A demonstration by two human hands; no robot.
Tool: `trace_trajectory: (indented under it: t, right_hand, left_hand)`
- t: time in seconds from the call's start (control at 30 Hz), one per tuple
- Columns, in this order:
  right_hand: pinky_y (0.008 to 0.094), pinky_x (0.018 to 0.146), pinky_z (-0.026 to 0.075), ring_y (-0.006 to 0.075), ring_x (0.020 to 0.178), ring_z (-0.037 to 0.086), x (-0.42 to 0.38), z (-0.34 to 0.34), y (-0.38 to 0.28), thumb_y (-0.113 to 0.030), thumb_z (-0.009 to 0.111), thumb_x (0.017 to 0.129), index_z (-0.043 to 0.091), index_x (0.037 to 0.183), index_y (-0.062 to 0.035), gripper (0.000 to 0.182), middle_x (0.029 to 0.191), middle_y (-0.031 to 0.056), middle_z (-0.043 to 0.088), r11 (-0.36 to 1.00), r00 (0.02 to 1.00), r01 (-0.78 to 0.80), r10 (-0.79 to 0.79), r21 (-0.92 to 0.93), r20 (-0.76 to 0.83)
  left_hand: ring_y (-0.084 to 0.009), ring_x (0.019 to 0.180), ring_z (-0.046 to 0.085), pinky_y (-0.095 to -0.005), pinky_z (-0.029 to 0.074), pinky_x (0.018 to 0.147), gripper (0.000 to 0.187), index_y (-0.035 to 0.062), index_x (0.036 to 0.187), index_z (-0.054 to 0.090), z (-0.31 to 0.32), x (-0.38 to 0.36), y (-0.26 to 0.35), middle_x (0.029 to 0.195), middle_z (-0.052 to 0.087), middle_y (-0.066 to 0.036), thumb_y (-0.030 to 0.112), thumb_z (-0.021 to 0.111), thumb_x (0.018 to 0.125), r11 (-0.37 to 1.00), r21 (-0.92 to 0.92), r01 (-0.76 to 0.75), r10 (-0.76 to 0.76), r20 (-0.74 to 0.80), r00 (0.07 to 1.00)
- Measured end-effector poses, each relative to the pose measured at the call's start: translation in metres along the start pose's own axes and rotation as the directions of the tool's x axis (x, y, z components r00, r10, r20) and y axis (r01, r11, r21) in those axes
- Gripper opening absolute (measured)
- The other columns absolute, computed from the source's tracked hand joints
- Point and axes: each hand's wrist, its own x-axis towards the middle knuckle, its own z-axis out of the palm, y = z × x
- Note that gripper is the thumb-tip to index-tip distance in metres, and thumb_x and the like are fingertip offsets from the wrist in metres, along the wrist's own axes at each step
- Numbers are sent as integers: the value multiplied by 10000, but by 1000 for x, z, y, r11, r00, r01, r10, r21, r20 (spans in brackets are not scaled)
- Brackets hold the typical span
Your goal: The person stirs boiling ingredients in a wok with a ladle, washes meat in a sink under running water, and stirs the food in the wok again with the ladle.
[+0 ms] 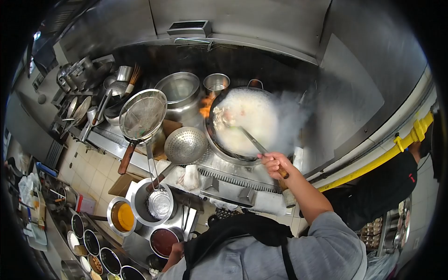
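Observation:
My right hand [276, 165] is closed round the wooden-ended handle of a metal cooking ladle [254, 141]. Its head is sunk in foamy white liquid, so its shape is hidden. The liquid bubbles in a large black wok [211, 122], with pale pieces of food [221, 117] at the left side. Steam drifts off to the right, and flames show at the wok's left. Low down, my left hand [176, 253] is beside a pot of dark red sauce [163, 241]; its fingers are mostly hidden, and whether it grips anything cannot be made out.
Left of the wok are a perforated strainer [185, 145], a wire-mesh sieve [143, 114] and a large steel pot [178, 88]. A pot of orange liquid [123, 216] stands near a steel pot [136, 198]. Another person [380, 191] stands at right, by a yellow pipe [373, 157].

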Motion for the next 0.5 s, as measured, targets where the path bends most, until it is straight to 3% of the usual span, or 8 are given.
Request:
trace_trajectory:
  t: [0.13,0.33,0.4,0.43,0.5]
  right_hand:
    - [175,324,320,8,379,354,-37,10,7,-122,483,897,470,1050,24,211,618,-48,413,1000,1000,10,-11,-26,-19]
    - [204,322,271,31,395,346,-90,28,9,-115,504,890,492,1048,-14,188,630,-37,436,984,968,28,-71,-178,-240]
    - [247,330,300,54,394,356,-103,45,14,-90,556,851,512,892,-42,76,586,-24,427,824,836,49,-342,-564,-428]
    - [247,330,300,54,394,356,-108,48,14,-90,556,851,512,892,-42,76,586,-24,427,824,833,46,-343,-565,-433]
    - [275,349,338,82,407,404,-117,48,12,-86,579,823,511,807,-44,81,596,-3,449,678,747,-2,-488,-735,-451]
  left_hand:
    - [-182,444,496,-323,394,409,119,14,737,581,-1,0,1,592,529,-71,88,565,829,1000,15,1,-1,5,1000]
    - [-181,442,493,-322,391,406,122,16,732,580,3,4,-2,591,528,-69,89,565,829,999,49,17,-17,12,1000]
    - [-181,441,492,-322,389,406,123,17,731,580,6,5,-1,590,527,-69,90,565,829,998,54,20,-21,13,1000]
    - [-180,441,491,-322,389,405,124,17,730,579,9,6,0,590,527,-69,90,565,829,998,56,19,-20,13,1000]
    - [-180,441,490,-322,387,405,125,18,729,579,12,8,1,590,526,-68,90,566,829,998,53,20,-21,10,1000]
